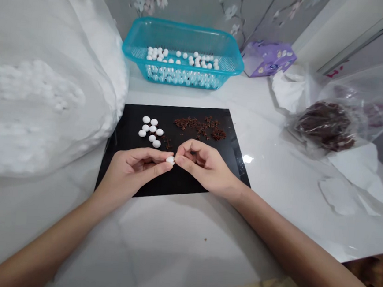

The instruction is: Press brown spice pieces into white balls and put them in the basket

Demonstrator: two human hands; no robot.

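Over the front part of a black board [188, 178], my left hand [133, 167] pinches a small white ball [170, 160] between thumb and fingertips. My right hand [207, 167] meets it from the right, thumb and forefinger pressed together at the ball's side. Whatever those right fingertips hold, if anything, is too small to see. On the board's left lies a cluster of white balls [153, 129], with a few brown bits beside them. Small branched brown pieces [196, 126] are scattered along the board's back right.
Behind the board stands a turquoise plastic basket [185, 28] holding many white balls. A large white bag [50, 79] bulges at the left. To the right are a purple tissue pack [269, 59], crumpled tissue [290, 87] and a clear bag of brown pieces [327, 125].
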